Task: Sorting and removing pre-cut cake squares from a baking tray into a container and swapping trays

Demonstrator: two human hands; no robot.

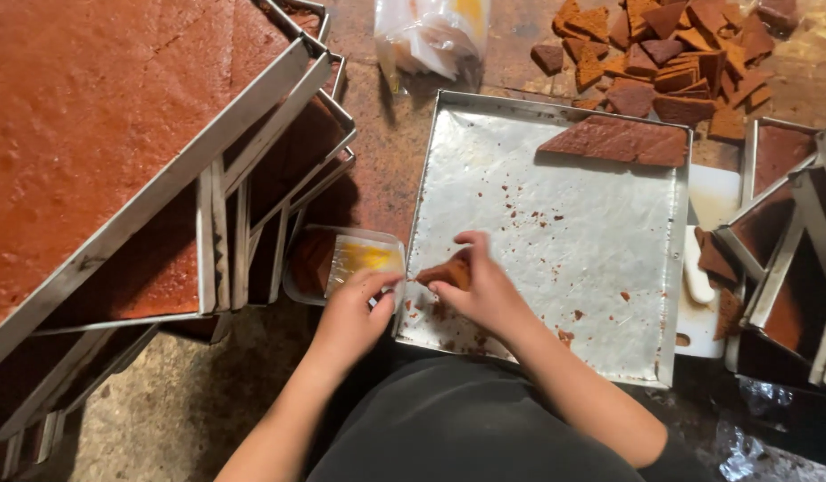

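Bagging cake pieces, one slice at a time

Right hand [484, 290] pinching a small brown cake piece [447, 272] over the near-left corner of the big metal tray [556, 223], grip closed on it with fingertips only. Left hand [352, 312] grasping the mouth of a clear plastic packet [364, 259] just beside the tray edge. Best bet here: keep that packet mouth held wide and tilted toward the slice, feed the narrow end in first, go light on the pinch since this stuff looks crumbly (crumbs all over the tray already). One large slab [618, 140] left at the far side of the tray, pile of cut pieces [672, 54] beyond it, stacked trays of uncut cake [100, 134] on the left.
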